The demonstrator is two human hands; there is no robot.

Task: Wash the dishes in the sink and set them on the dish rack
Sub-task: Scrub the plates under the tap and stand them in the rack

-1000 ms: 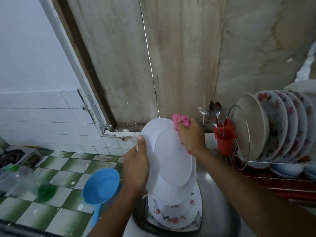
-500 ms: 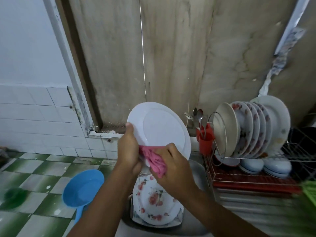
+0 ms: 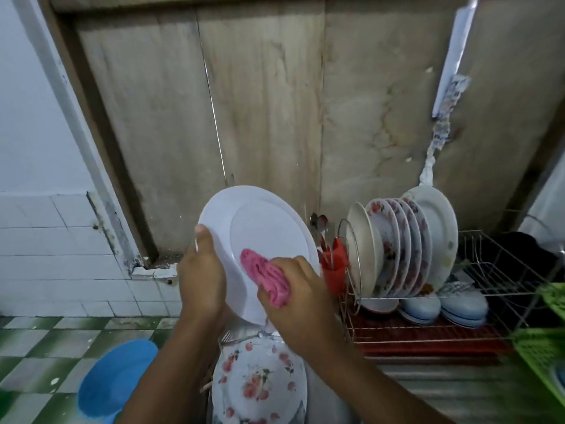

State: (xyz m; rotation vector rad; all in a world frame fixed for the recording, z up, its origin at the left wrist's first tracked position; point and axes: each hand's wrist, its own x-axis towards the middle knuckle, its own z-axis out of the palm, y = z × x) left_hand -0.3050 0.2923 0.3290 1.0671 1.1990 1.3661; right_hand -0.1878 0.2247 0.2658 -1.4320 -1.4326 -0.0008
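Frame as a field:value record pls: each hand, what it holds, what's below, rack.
left hand: grips white plate at its left rim
right hand: holds pink cloth against the plate's face
plate pose: tilted, raised
below: floral plate, lying flat
dish rack: standing plates in a row, red cutlery holder at its left end
other: blue dipper, lower left

A home kitchen, at the washing-up spot. Right of the right grip (image 3: 293, 298) a wire rack (image 3: 501, 270) holds upright plates (image 3: 397, 246) and a red cup (image 3: 336, 269) of spoons (image 3: 319, 223). Below the grips a floral plate (image 3: 260, 384) lies flat, and left of the left grip (image 3: 201, 280) run white wall tiles (image 3: 46, 255) and a green-checked desk (image 3: 61, 347) with a blue scoop (image 3: 116, 381).
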